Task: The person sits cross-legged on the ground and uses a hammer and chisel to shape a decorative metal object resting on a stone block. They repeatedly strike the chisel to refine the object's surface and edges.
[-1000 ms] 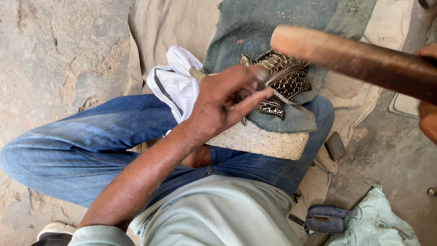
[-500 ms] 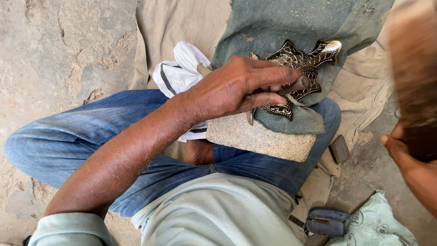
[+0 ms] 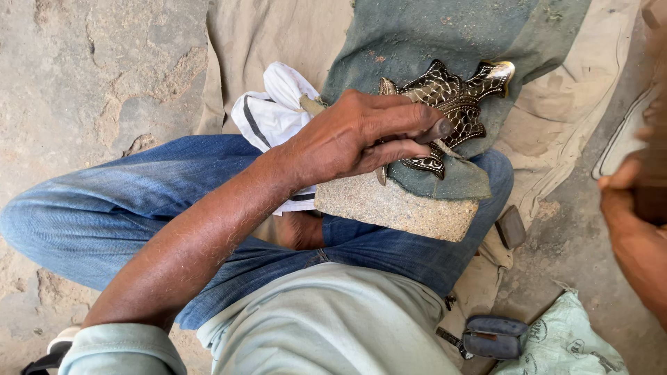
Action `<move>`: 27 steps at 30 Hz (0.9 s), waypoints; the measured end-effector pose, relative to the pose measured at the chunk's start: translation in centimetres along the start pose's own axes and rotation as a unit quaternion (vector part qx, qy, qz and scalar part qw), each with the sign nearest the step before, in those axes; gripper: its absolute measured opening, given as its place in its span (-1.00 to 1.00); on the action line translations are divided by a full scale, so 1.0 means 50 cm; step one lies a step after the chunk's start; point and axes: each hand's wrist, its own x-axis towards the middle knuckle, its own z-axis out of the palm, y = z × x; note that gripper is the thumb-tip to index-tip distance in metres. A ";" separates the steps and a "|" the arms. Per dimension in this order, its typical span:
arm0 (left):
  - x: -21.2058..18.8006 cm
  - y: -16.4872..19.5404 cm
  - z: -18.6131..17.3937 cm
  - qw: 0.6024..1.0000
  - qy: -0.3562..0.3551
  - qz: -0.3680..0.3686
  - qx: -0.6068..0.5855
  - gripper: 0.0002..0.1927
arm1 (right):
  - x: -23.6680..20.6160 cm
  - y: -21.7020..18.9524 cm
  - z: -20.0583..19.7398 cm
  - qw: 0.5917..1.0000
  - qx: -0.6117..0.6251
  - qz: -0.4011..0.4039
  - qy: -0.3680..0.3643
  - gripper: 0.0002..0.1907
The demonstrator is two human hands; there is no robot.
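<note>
Two hands: left hand palm-down, grip clamped on chisel over metal fish; right hand blurred, grip unclear.

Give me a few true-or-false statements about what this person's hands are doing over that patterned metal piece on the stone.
1. The left hand rests on a dark patterned metal piece. True.
2. The metal piece lies on bare stone. False: a green cloth lies between it and the stone block.
3. The stone block sits on the person's leg in blue jeans. True.
4. The right hand also presses on the metal piece. False: it is off at the right edge, blurred, apart from the piece.
5. A white cloth lies behind the left hand. True.
</note>
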 end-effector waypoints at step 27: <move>0.014 0.007 -0.002 1.000 0.023 0.007 0.001 -0.75 | 0.006 -0.166 -0.037 0.997 0.021 -0.034 0.067 -0.61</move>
